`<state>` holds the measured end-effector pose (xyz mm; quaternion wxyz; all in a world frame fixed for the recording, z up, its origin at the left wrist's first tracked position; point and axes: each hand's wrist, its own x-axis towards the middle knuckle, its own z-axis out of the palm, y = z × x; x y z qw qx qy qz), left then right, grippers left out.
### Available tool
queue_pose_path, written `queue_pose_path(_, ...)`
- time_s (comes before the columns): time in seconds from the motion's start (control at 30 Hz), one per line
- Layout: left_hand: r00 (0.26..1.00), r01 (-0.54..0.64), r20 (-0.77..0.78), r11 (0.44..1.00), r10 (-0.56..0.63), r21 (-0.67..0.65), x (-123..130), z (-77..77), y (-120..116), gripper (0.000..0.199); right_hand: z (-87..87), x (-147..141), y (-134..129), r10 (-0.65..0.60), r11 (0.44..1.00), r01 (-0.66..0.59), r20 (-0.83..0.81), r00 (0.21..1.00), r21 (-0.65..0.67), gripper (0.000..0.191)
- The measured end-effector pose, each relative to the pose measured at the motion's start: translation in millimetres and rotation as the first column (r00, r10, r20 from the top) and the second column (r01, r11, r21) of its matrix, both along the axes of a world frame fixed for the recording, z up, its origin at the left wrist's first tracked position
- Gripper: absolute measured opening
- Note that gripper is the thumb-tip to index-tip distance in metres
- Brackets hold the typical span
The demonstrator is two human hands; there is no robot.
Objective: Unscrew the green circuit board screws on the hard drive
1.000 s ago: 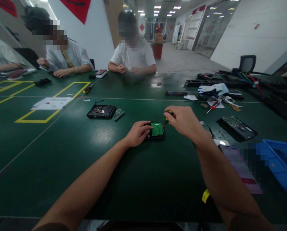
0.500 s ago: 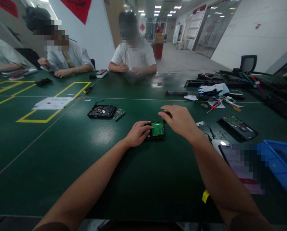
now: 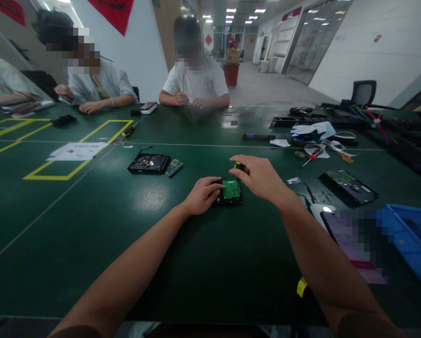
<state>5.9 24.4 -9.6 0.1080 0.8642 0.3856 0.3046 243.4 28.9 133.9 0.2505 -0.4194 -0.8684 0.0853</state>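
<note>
Hard drive laid flat on green worktop, green circuit board facing up. Its left end covered by left hand, fingers outstretched on top. Yellow-and-black screwdriver gripped in curled fingers of right hand at drive's far right corner; tip hard to make out. Second black drive placed farther left.

Left hand on hard drive, right hand around screwdriver

The middle hard drive is black, its circuit board bright green. The screwdriver handle shows yellow and black. Yellow outlines and thin white lines mark the dark green table.
</note>
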Motion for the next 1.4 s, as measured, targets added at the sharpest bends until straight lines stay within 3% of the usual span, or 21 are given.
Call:
queue_pose_path(0.53,1.000,0.000,0.001,1.000,0.000,0.000,0.4,-0.6,0.9,0.035,2.7,-2.7,-4.4,0.008,1.000,-0.008,0.024,1.000,0.004,0.031)
queue_pose_path(0.97,1.000,-0.012,-0.005,1.000,0.012,-0.006,0.4,-0.9,0.4,0.034,17.8,6.7,-16.1,0.008,1.000,-0.008,0.119,0.993,0.002,0.033)
queue_pose_path(1.3,1.000,-0.008,-0.004,1.000,0.008,-0.009,-0.2,0.2,0.1,0.035,18.8,4.6,-16.5,-0.068,0.997,0.070,0.053,0.996,-0.029,0.028)
queue_pose_path(1.4,1.000,-0.008,-0.004,1.000,0.008,-0.007,-0.4,-1.2,0.8,0.035,19.7,5.1,-18.3,-0.036,0.999,0.037,0.064,0.997,-0.026,0.023)
